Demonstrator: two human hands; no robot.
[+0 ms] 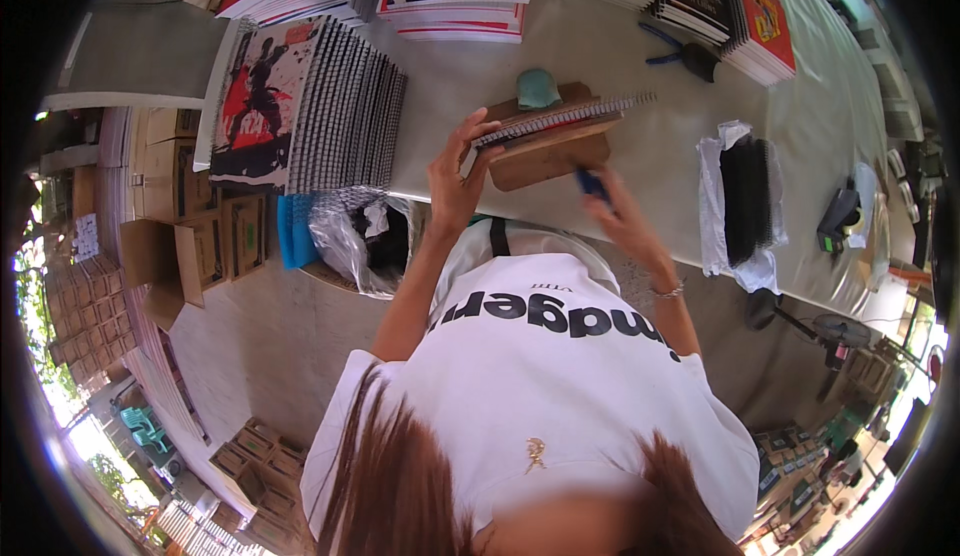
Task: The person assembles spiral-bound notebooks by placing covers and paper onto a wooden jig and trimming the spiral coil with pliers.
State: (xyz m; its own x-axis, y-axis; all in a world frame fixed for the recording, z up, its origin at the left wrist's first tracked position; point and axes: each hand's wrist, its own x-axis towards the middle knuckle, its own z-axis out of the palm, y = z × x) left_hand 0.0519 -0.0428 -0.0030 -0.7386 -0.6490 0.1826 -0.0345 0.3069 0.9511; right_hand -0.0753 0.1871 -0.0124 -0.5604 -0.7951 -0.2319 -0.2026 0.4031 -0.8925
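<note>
Between the left fingers (463, 134) and right fingers (614, 192), the pale-grey table (455, 71) carries a brown board (550, 162); leftward, stacked red-and-black spiral notebooks (338, 116); rightward, a white-wrapped black bundle (744, 201).

Wears white short-sleeved T-shirt (610, 411); big bold black lettering (545, 316) runs across front, smaller dark print (550, 287) next to it, tiny gold emblem (535, 454) higher up. Metallic bracelet (668, 291) sits behind right hand (622, 216). Long straight hair (395, 481) hangs both sides.
</note>
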